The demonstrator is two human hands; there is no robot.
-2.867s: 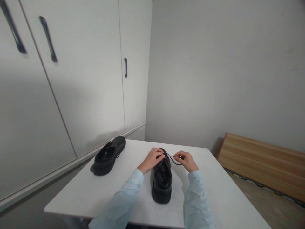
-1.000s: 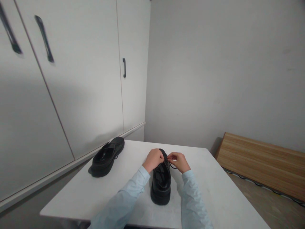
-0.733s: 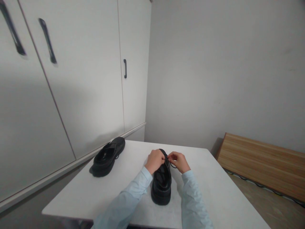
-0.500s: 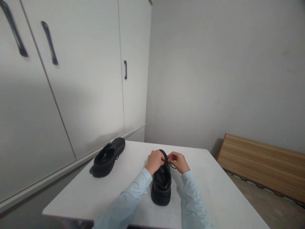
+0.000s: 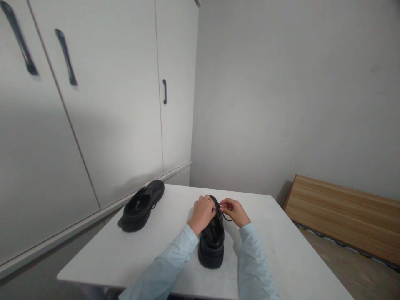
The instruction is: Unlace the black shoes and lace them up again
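A black shoe [image 5: 213,241] stands on the white table [image 5: 275,258] with its heel toward me. My left hand [image 5: 203,213] rests over the shoe's front part, fingers curled on it. My right hand [image 5: 233,211] sits just right of it, fingertips pinching the thin black lace [image 5: 226,218], which loops down beside the shoe. Both hands meet above the lacing area, and what the fingers do under them is hidden. A second black shoe [image 5: 141,205] lies apart at the table's left far corner, lace loose.
White cupboard doors with dark handles [image 5: 164,91] stand to the left, close to the table. A wooden board [image 5: 343,214] leans low against the grey wall at the right. A dark cable runs along the floor beneath it.
Earlier my right hand held the lace stretched out to the right; it has come in close to my left hand over the shoe. In the last second the hands have barely shifted.
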